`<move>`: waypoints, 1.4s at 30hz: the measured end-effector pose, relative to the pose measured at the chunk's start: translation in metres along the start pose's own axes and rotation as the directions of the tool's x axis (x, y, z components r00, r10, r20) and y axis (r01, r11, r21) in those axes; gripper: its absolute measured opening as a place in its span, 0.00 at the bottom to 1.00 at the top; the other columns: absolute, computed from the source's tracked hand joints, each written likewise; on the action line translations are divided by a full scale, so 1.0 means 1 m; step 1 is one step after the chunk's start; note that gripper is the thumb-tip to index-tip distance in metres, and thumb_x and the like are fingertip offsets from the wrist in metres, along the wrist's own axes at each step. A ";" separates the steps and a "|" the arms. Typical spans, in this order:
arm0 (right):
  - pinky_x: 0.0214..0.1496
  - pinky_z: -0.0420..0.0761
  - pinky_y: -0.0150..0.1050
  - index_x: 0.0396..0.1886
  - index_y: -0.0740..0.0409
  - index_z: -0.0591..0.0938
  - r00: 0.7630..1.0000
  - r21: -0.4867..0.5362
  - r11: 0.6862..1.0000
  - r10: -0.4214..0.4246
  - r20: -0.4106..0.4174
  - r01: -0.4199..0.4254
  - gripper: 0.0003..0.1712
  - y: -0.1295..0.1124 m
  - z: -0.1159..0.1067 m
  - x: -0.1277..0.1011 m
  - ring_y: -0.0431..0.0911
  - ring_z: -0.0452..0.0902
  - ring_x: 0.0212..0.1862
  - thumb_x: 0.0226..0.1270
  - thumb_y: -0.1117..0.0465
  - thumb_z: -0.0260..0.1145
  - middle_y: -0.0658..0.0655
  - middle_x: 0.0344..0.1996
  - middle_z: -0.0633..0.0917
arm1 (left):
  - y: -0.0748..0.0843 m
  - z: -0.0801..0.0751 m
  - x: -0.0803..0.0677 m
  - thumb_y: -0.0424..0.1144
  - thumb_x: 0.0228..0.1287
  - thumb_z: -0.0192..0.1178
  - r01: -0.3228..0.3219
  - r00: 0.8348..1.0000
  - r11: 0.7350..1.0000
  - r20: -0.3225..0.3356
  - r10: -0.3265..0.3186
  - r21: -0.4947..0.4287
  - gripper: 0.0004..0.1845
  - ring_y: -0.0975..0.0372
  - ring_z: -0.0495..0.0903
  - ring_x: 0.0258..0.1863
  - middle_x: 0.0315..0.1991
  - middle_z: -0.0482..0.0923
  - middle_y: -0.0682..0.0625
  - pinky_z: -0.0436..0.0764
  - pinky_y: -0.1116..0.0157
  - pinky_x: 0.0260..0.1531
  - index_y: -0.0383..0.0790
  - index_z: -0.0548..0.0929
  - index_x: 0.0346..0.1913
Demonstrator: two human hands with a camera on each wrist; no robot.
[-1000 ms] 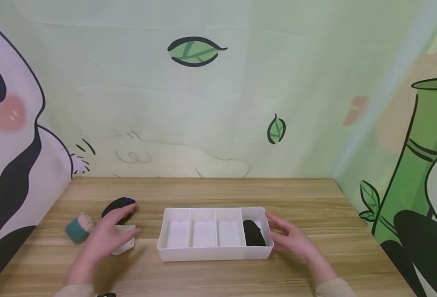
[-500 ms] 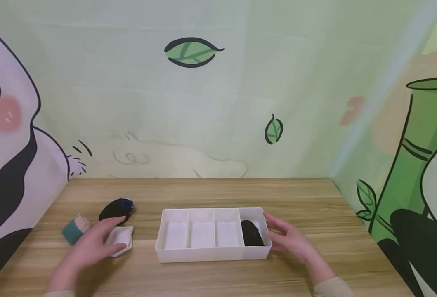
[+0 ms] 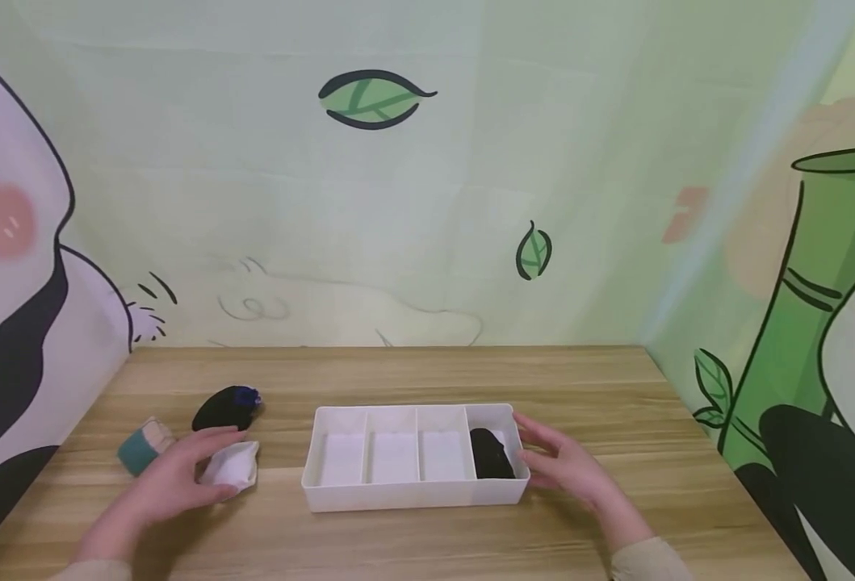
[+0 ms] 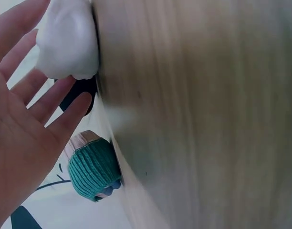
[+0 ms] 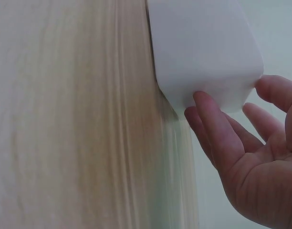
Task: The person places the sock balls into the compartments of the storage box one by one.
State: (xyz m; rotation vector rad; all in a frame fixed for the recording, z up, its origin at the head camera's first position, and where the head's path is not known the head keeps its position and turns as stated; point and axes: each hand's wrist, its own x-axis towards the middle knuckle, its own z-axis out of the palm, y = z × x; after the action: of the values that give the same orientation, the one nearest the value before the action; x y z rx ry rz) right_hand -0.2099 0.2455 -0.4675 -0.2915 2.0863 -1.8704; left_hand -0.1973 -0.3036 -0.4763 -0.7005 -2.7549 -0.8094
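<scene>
My left hand [image 3: 193, 468] lies open on the table with its fingertips at a white rolled sock [image 3: 234, 468]; in the left wrist view the palm [image 4: 26, 129] faces that white roll [image 4: 69, 40] with straight fingers. Behind the roll lies a black rolled sock [image 3: 225, 407], and to its left a teal and beige one [image 3: 144, 446], the same teal roll [image 4: 93, 167] seen below the fingers in the wrist view. My right hand [image 3: 546, 453] is open, fingers against the right end wall of a white divided tray [image 3: 412, 494]. A black sock [image 3: 491, 454] fills its rightmost compartment.
The wooden table [image 3: 412, 379] is boxed in by a painted backdrop at the back and on both sides. The tray's other three compartments hold nothing. In the right wrist view my fingers [image 5: 213, 124] touch the tray's rounded corner [image 5: 208, 52].
My left hand has drawn back toward the near left, off the top of the white roll, and now only its fingertips are at it. The right hand has stayed at the tray's end.
</scene>
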 end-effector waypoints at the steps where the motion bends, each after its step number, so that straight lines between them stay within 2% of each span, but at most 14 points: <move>1: 0.53 0.80 0.53 0.77 0.64 0.55 1.000 0.001 1.000 0.000 -0.001 0.000 0.39 0.000 0.000 0.000 0.64 0.73 0.60 0.72 0.67 0.61 0.80 0.69 0.60 | -0.001 0.000 0.000 0.43 0.43 0.81 -0.015 1.000 1.000 0.006 0.015 -0.004 0.37 0.41 0.76 0.55 0.58 0.77 0.36 0.74 0.43 0.49 0.35 0.81 0.59; 2: 0.53 0.80 0.53 0.77 0.64 0.55 1.000 0.002 1.000 0.000 0.000 0.000 0.39 0.000 0.000 0.000 0.64 0.73 0.60 0.72 0.68 0.61 0.80 0.69 0.60 | -0.002 0.000 0.001 0.43 0.43 0.81 -0.024 1.000 1.000 0.014 0.024 -0.007 0.37 0.40 0.75 0.55 0.59 0.77 0.36 0.74 0.43 0.49 0.35 0.80 0.59; 5: 0.53 0.80 0.53 0.77 0.63 0.55 1.000 0.005 1.000 0.001 -0.002 -0.001 0.39 -0.001 0.001 0.000 0.64 0.73 0.60 0.72 0.68 0.61 0.79 0.69 0.60 | -0.007 0.000 0.000 0.44 0.43 0.81 -0.031 0.999 0.999 0.024 0.031 -0.008 0.37 0.41 0.75 0.55 0.58 0.77 0.37 0.75 0.50 0.51 0.36 0.81 0.59; 9: 0.54 0.79 0.53 0.77 0.64 0.55 1.000 -0.002 1.000 -0.013 0.009 0.013 0.39 -0.001 0.000 0.000 0.65 0.72 0.61 0.72 0.68 0.61 0.80 0.69 0.60 | -0.014 0.000 -0.001 0.45 0.44 0.80 -0.003 0.998 0.999 0.064 0.005 -0.033 0.36 0.41 0.75 0.57 0.59 0.76 0.37 0.74 0.62 0.51 0.38 0.81 0.59; 13: 0.53 0.80 0.53 0.77 0.64 0.55 1.000 -0.003 1.000 -0.015 0.005 0.015 0.38 0.000 -0.001 0.000 0.65 0.72 0.61 0.72 0.68 0.60 0.80 0.69 0.60 | -0.016 0.000 0.001 0.45 0.45 0.80 0.029 0.994 0.998 0.112 -0.022 -0.060 0.36 0.41 0.73 0.57 0.61 0.75 0.36 0.74 0.61 0.50 0.40 0.81 0.60; 19: 0.53 0.80 0.53 0.77 0.64 0.55 1.000 0.003 1.000 -0.014 0.005 0.014 0.38 -0.001 0.000 0.000 0.65 0.72 0.61 0.72 0.69 0.60 0.79 0.69 0.60 | -0.014 -0.001 0.005 0.43 0.43 0.80 0.051 0.990 0.998 0.137 -0.046 -0.036 0.36 0.43 0.75 0.56 0.58 0.76 0.37 0.74 0.49 0.50 0.41 0.82 0.59; 22: 0.53 0.80 0.53 0.77 0.65 0.55 1.000 -0.002 1.000 -0.017 0.001 0.017 0.38 -0.001 -0.001 0.000 0.65 0.72 0.61 0.72 0.69 0.60 0.79 0.69 0.61 | -0.014 -0.001 0.007 0.42 0.43 0.80 0.059 0.988 0.998 0.146 -0.054 -0.030 0.35 0.44 0.75 0.54 0.56 0.76 0.39 0.74 0.46 0.50 0.41 0.82 0.59; 35: 0.53 0.80 0.54 0.77 0.65 0.55 1.000 -0.002 1.000 -0.023 0.013 0.024 0.37 0.000 -0.002 0.000 0.64 0.73 0.61 0.73 0.69 0.59 0.79 0.69 0.60 | -0.015 0.000 0.004 0.44 0.44 0.80 0.089 0.987 0.995 0.140 -0.083 -0.037 0.32 0.50 0.76 0.52 0.53 0.79 0.45 0.75 0.50 0.50 0.45 0.84 0.57; 42: 0.53 0.80 0.53 0.77 0.65 0.56 1.000 -0.010 1.000 -0.021 0.005 0.021 0.37 0.001 -0.001 0.000 0.64 0.73 0.60 0.73 0.69 0.59 0.79 0.69 0.61 | -0.015 -0.001 0.001 0.47 0.43 0.80 0.098 0.990 0.993 0.108 -0.090 -0.065 0.32 0.54 0.75 0.49 0.53 0.79 0.44 0.75 0.60 0.46 0.45 0.85 0.56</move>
State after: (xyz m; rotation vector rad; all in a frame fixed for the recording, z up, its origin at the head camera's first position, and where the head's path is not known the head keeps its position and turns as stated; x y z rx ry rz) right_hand -0.2103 0.2464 -0.4680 -0.3216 2.0973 -1.8698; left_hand -0.2050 -0.3146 -0.4825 -0.6473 -2.8854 -0.9175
